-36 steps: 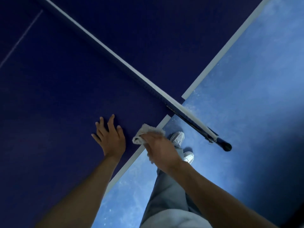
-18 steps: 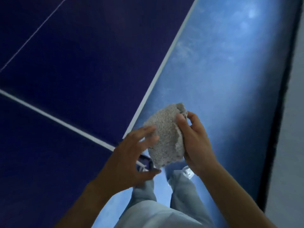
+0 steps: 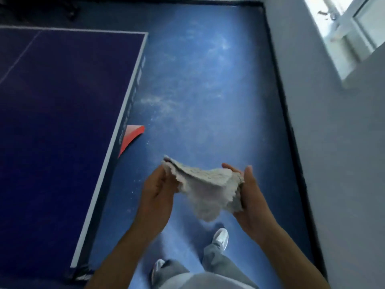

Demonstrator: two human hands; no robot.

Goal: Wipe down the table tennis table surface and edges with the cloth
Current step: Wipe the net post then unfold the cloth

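Note:
A grey, crumpled cloth hangs spread between my two hands, in the air above the blue floor. My left hand grips its left end and my right hand holds its right end, fingers curled around the fabric. The dark blue table tennis table fills the left side, its white edge line running diagonally from the far corner to the bottom left. Both hands are off the table, to the right of its side edge.
A red part sticks out from under the table's side edge. The blue floor runs between the table and a grey wall on the right, with a window at the top right. My shoes stand below the hands.
The view has swung from the net to the table's far corner and the wall. My hands have opened the bunched cloth out, each now holding one end.

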